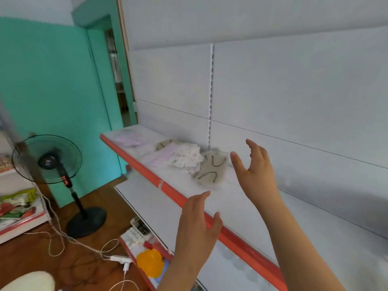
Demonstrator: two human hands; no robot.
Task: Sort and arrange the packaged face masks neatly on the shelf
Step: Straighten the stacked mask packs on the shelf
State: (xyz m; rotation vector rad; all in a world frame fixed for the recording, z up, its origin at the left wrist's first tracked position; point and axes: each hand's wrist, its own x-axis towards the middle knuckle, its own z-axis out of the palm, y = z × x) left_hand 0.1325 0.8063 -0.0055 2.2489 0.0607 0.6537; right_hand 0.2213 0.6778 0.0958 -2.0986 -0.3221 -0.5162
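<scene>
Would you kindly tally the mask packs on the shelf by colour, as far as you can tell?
Pink packs: 2
White printed packs: 1 pile, too blurred to count singly
Beige packs: 2
Total: 5 groups visible on the shelf

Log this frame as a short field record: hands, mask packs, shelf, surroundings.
left hand: open, holds nothing, over the shelf's red edge
right hand: open, holds nothing, beside the nearest pack
mask packs: loose overlapping pile, unsorted
pink pack: apart, at the shelf's far end
shelf: white, red front strip
fan: on floor, left
</scene>
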